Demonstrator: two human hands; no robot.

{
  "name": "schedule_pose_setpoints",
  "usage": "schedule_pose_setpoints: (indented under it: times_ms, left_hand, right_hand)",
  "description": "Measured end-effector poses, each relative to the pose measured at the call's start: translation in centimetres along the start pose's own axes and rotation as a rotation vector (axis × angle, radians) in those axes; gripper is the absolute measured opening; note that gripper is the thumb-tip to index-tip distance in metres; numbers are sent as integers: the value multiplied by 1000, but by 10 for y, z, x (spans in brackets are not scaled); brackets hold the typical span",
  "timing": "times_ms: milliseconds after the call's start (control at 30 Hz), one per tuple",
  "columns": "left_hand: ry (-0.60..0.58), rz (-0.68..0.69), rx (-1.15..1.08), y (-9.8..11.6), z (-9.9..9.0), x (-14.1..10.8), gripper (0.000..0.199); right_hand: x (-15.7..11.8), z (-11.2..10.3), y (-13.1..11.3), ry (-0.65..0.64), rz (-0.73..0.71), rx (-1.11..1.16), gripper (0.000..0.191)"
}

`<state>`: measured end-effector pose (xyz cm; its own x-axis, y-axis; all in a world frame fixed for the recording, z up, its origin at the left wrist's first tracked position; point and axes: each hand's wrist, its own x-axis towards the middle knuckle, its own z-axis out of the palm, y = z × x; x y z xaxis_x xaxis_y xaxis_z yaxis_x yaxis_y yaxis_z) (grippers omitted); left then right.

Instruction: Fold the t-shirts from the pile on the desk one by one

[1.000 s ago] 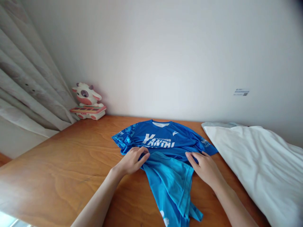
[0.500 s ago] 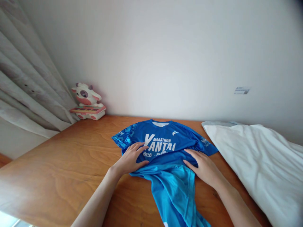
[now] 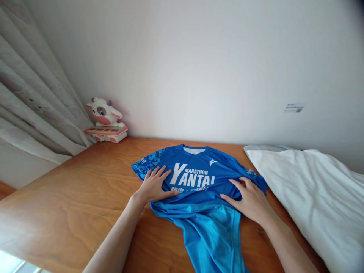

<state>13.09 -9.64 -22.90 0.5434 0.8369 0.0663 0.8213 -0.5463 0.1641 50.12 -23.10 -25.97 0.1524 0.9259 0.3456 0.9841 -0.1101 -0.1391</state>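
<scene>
A blue short-sleeved T-shirt (image 3: 196,157) with white "Marathon Yantai" lettering lies front side up, its collar toward the wall. Its upper part is spread fairly flat, while the lighter blue lower part is bunched and trails toward me. On the shirt's left side rests my left hand (image 3: 155,185), open, fingers spread and thumb pointing inward. My right hand (image 3: 250,199) lies open on the right side, below the sleeve, with its fingers apart. The part of the shirt under both hands is hidden.
The shirt lies on a brown wooden surface (image 3: 85,193) against a white wall. A toy cow with a keyboard (image 3: 106,121) stands at the back left, beside a grey curtain (image 3: 34,98). White cloth (image 3: 307,189) lies at the right, close to the right sleeve.
My hands have moved slightly apart and their fingers have spread. The shirt's chest is smoother, more lettering shows, and its sleeves reach a little farther outward.
</scene>
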Motion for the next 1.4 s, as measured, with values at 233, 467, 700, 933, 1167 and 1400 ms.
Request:
schedule_pose_setpoints:
  times_ms: [233, 467, 700, 933, 1167, 1400]
  left_hand:
    - [-9, 42, -13, 3, -8, 2, 107]
    - [32, 58, -82, 25, -4, 64, 61]
    - [-191, -68, -56, 23, 14, 117, 95]
    - [-30, -34, -45, 13, 26, 136, 81]
    - [-45, 449, -275, 55, -22, 80, 37]
    - [-305, 607, -479, 93, -23, 14, 51]
  right_hand:
    - [11, -14, 10, 97, 18, 66, 59]
    - [71, 11, -14, -22, -99, 100, 51]
    - [117, 52, -9, -266, 134, 45, 77]
    - [141, 49, 1, -218, 13, -82, 66]
    - [100, 8, -20, 3, -146, -26, 42]
    - [27, -13, -30, -64, 60, 372, 46]
